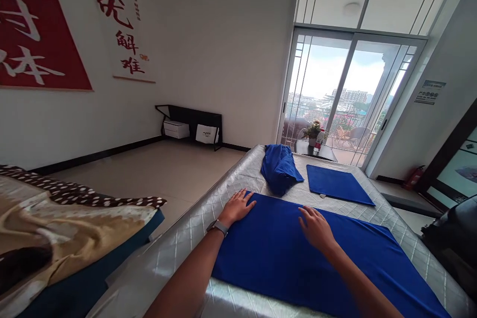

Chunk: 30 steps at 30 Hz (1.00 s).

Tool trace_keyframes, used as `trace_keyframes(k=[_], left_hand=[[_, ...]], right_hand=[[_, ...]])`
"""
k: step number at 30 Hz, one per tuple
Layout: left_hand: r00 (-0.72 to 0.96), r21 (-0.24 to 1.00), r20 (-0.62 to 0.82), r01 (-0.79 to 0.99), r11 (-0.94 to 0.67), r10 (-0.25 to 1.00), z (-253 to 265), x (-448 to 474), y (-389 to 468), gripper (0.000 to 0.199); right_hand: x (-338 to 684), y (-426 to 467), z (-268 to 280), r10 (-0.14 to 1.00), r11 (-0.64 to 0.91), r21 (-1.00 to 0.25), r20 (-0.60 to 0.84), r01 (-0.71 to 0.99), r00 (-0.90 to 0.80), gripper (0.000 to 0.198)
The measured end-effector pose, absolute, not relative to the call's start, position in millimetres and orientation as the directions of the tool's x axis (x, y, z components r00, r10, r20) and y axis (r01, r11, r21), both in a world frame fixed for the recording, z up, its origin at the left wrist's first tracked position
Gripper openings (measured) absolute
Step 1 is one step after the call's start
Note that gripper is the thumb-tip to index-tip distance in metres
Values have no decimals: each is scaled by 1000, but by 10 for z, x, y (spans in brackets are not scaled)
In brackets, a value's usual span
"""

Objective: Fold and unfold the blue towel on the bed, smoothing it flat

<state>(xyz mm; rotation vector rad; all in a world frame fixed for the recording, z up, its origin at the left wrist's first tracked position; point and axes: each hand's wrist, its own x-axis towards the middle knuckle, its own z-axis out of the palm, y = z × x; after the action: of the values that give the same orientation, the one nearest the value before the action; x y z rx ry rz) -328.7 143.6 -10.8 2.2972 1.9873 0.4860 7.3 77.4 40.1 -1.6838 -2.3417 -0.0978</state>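
Wristband (220, 228): grey, narrow, flat, fitted around the left wrist
Left hand (235, 208): bare
Right hand (316, 227): bare, wrist likewise
Forearms (186, 276): bare where visible

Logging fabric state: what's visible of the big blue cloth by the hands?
The big blue cloth is plain, deep blue and smooth-looking, a long piece spread mostly flat on the quilted silvery surface, with slight creases toward its right end. The picture's bottom edge cuts part off. The left hand lies across its far left corner; the right hand is over its middle, contact unclear.
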Motion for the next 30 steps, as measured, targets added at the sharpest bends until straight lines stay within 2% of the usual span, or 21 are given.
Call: trace_keyframes(k=[3,7,16,21,25,30], left_hand=[[111,239,190,958,-155,976,-110,-3291,1426,64],[112,209,201,966,-154,973,-129,-3302,1427,65],[93,199,164,972,-125,982,-80,-3305,1397,68],[79,194,172,974,-112,982,-92,-3299,1404,66],[72,190,164,976,-103,984,-140,-3313,1447,66],[81,194,170,974,-114,982,-198,-3341,1494,66]], right_hand=[[-660,893,350,889,446,-196,205,873,-408,56],[-1154,1051,217,905,425,-277,140,862,-401,60],[-1109,1125,147,916,394,-301,55,868,-397,66],[-761,1073,155,931,358,-260,24,897,-365,67],[-108,1019,132,948,309,-208,-6,928,-317,64],[992,977,105,990,144,-140,16,980,-143,63]])
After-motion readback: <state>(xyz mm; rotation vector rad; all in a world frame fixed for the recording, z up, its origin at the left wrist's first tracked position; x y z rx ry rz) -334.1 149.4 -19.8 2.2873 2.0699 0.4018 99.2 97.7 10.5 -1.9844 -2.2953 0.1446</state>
